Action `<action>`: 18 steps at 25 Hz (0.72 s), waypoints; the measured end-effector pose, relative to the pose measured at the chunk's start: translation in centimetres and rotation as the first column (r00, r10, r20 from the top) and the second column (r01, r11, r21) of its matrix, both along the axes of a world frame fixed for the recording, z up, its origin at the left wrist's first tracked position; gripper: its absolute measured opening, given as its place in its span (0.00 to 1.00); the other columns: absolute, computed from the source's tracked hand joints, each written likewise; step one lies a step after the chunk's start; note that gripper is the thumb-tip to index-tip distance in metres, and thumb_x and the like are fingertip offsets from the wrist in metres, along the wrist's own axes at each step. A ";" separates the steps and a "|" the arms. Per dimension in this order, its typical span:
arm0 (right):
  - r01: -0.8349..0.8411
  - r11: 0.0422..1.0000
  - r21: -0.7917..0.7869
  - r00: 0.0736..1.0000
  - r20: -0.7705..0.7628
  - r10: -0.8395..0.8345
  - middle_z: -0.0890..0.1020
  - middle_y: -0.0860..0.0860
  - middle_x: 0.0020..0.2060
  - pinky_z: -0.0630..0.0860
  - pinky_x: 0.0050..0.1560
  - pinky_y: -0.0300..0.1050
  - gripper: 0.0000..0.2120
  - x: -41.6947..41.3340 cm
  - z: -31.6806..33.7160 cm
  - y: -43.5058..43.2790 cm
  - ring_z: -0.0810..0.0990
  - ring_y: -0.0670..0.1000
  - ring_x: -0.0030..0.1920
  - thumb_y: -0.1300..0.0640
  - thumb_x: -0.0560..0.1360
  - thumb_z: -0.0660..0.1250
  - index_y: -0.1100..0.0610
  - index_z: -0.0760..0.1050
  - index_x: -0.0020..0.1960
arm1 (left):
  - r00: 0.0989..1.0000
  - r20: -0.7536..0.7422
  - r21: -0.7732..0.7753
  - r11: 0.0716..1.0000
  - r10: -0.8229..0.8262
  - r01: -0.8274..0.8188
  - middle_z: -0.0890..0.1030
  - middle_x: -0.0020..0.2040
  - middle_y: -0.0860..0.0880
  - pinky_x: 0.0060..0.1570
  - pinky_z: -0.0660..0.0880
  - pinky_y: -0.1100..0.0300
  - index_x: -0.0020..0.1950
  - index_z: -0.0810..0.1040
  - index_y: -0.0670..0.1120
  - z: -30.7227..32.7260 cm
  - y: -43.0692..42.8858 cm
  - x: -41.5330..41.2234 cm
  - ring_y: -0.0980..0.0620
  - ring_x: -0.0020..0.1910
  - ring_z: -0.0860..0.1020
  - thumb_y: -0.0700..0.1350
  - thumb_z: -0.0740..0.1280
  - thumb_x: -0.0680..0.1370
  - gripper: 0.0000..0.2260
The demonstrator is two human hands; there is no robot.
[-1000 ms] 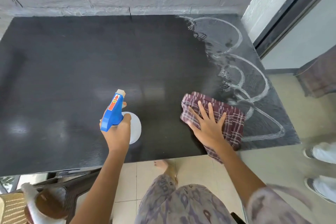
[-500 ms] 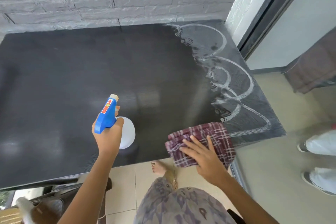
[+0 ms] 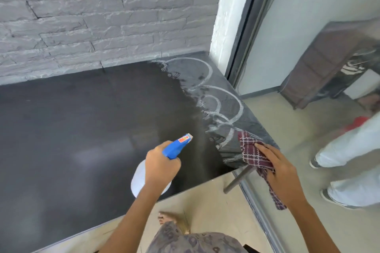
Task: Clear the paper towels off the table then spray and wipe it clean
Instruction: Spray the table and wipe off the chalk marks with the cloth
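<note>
Cloth now bunched in right hand, left hand gripping spray bottle

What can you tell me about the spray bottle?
The spray bottle has a blue plastic trigger head with a red sticker, a pale nozzle tip and a round, whitish body. The left hand grips its neck. It is tilted, with the nozzle aimed toward the streaky right end of the table.

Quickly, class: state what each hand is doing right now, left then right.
The left hand grips the spray bottle by its blue trigger head.
The right hand holds the checked cloth at the table's right edge.
</note>
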State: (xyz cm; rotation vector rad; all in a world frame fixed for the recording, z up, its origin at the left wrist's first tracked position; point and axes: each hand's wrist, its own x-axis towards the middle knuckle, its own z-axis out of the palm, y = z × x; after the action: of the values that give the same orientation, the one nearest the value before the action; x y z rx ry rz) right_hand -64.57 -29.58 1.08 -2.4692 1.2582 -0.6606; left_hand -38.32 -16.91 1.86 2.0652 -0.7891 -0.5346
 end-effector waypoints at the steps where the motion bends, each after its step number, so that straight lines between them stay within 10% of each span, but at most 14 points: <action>1: 0.015 1.000 -0.009 1.000 -0.004 -0.015 0.77 0.62 0.60 0.73 0.56 0.55 0.34 -0.7 0.5 -0.1 0.78 0.64 0.56 0.81 0.60 0.68 0.62 0.74 0.64 | 1.000 0.014 0.022 1.000 -0.022 0.021 0.80 0.34 0.42 0.34 0.74 0.52 0.40 0.79 0.43 -0.1 -0.8 -0.8 0.41 0.34 0.77 0.33 0.61 0.65 0.11; 7: 0.154 0.987 -0.051 0.988 0.041 -0.152 0.76 0.61 0.61 0.75 0.55 0.63 0.33 -2.5 2.6 -0.6 0.77 0.66 0.55 0.81 0.61 0.66 0.63 0.74 0.64 | 0.982 0.055 0.125 0.977 -0.178 0.171 0.64 0.25 0.51 0.27 0.58 0.61 0.29 0.60 0.47 -0.6 -4.1 -3.9 0.51 0.26 0.62 0.33 0.60 0.65 0.11; 18: 0.143 0.961 -0.237 0.988 -0.013 -0.151 0.78 0.62 0.58 0.74 0.52 0.68 0.34 -0.5 4.5 -3.6 0.78 0.66 0.51 0.80 0.59 0.70 0.62 0.75 0.62 | 0.989 -0.068 0.105 0.985 -0.129 0.136 0.65 0.27 0.49 0.28 0.60 0.62 0.32 0.63 0.44 -1.5 -8.3 -2.0 0.50 0.26 0.63 0.33 0.60 0.67 0.09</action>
State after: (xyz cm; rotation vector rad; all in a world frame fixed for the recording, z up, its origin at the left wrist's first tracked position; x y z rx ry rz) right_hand -65.09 -33.15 5.59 -2.5995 1.4634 -0.8581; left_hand -40.33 -25.17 0.33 2.0949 -0.8826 -0.7262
